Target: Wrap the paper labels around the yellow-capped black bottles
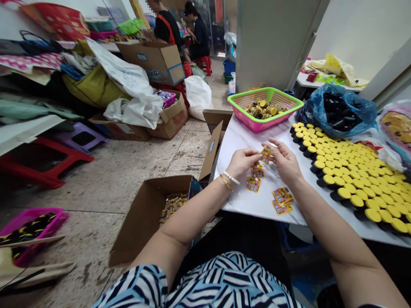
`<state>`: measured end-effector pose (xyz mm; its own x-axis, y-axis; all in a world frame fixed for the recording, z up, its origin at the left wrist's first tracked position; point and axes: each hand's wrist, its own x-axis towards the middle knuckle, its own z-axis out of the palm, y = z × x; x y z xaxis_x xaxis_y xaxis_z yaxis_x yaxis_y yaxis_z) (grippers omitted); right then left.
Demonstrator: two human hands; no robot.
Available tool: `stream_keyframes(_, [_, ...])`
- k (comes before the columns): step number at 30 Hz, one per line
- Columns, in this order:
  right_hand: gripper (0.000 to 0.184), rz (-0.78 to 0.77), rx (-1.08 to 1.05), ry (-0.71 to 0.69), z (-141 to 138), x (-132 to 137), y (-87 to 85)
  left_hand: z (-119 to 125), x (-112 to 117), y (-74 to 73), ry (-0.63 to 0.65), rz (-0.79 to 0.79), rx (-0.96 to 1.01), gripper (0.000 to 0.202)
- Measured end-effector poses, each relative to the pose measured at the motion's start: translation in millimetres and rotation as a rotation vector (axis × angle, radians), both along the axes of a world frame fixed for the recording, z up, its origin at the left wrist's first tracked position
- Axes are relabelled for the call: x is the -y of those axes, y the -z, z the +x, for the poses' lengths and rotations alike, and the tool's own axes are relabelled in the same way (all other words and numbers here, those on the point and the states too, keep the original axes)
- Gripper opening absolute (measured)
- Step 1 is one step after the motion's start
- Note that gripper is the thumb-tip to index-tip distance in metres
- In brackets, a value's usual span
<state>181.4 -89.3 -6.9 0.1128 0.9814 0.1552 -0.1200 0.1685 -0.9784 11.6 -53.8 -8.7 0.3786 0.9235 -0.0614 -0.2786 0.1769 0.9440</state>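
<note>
Between my two hands, above the white table (234, 179), is a small yellow-and-purple printed label (266, 154). My left hand (244, 162) pinches its left side between thumb and fingertips. My right hand (285, 161) has its thumb and fingers at the right side, with the upper fingers partly stretched out. Just below lie more printed labels (253, 184) on the tabletop. A small stack of the same labels (282, 199) sits nearer the table's front edge, left of my right forearm.
Behind my hands stands a green-and-pink basket (236, 112) of small yellow-lidded pieces. Many black pieces with yellow round tops (359, 171) cover the right side, beside a blue bag (369, 109). An open carton (135, 231) holds wrapped pieces at lower left. Two people sit farther back.
</note>
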Motion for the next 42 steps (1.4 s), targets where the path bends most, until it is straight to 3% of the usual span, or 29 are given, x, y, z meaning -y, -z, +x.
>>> stream_keyframes(3, [0.057,-0.063,-0.009,0.048,-4.0,1.1,0.6,2.5,3.0,-1.1,-0.153,0.051,-0.025,0.027])
stream_keyframes(9, [0.041,-0.052,0.109,0.065,-6.9,2.1,7.2,6.0,8.0,0.2,-0.145,0.152,-0.114,0.029])
stream_keyframes(16, [0.043,-0.001,0.082,0.079,-6.1,0.6,9.5,1.8,11.3,-5.5,-0.317,0.359,-0.038,0.032])
stream_keyframes(20, [0.04,0.036,0.147,0.055,-7.5,2.3,10.2,-0.1,12.1,-4.4,-0.323,0.411,-0.059,0.034])
stream_keyframes(28, [0.042,0.06,0.227,0.068,-10.1,4.9,6.4,-0.6,13.7,-5.3,-0.255,0.334,-0.026,0.031])
stream_keyframes(35, [0.046,0.052,0.278,0.102,-8.4,4.2,8.6,-0.3,17.8,-6.4,-0.333,0.358,-0.064,0.024])
stream_keyframes(42, [0.044,0.091,0.359,0.093,-13.9,8.2,6.1,-1.9,14.2,-3.0,-0.314,0.416,-0.155,0.017])
